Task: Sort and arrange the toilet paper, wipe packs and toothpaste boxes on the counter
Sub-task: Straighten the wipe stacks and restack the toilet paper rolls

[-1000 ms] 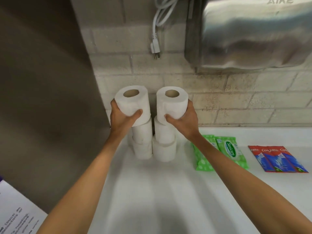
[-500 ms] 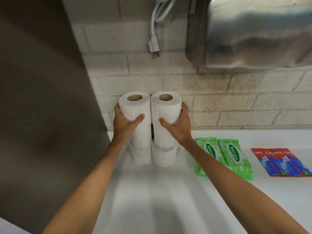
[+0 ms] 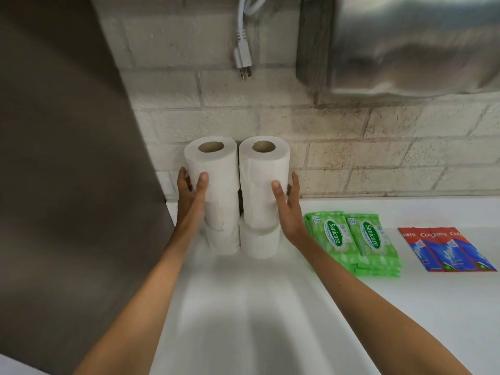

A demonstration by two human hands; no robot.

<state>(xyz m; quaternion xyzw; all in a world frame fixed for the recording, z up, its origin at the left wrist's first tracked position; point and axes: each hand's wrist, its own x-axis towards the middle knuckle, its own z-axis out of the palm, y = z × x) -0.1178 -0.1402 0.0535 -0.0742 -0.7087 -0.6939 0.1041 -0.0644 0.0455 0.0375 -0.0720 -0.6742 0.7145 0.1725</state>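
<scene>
Against the wall [image 3: 351,125], two toilet-paper stacks [image 3: 259,171] between flat, unclenched left hand [image 3: 189,196] and right hand [image 3: 290,209].

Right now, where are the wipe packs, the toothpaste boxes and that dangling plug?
wipe packs [image 3: 353,239]: head view, green wrapper where the top packs meet.
toothpaste boxes [image 3: 446,250]: head view, blue printed face.
plug [image 3: 242,55]: head view, grey body.

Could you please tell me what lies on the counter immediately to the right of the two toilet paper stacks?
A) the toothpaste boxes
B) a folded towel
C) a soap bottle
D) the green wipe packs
D: the green wipe packs lie between the toilet paper stacks and the red-and-blue toothpaste boxes, which are farther right.
</scene>
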